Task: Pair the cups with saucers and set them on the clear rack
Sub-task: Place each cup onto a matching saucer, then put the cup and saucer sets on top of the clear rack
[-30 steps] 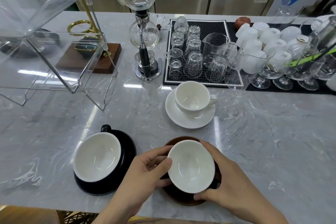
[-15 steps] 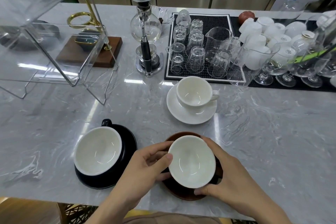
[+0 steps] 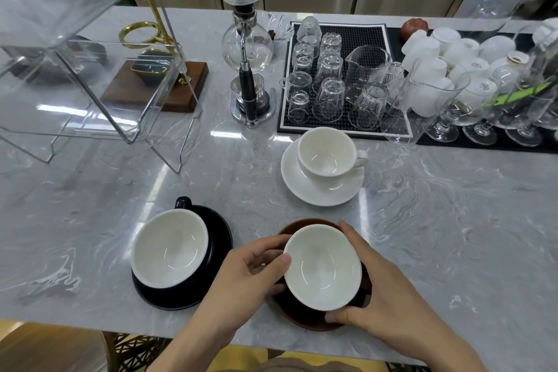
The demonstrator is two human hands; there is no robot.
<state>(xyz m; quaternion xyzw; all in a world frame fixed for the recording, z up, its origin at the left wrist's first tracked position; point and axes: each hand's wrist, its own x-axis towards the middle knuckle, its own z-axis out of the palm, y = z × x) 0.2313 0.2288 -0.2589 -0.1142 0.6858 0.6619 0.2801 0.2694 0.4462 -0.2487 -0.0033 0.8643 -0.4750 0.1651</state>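
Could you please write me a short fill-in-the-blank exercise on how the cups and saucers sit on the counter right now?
1. Both hands, left hand and right hand, hold the cup sitting on the ____ saucer.
2. The black cup rests on a ____ saucer.
3. The white cup on the white saucer points its handle to the ____.
4. The number of cups on the clear rack is ____.

Missing words: brown; black; right; zero

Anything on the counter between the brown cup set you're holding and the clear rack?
Yes: the black cup on its black saucer sits left of the brown saucer, on the low path toward the clear rack. Lifting over clears it.
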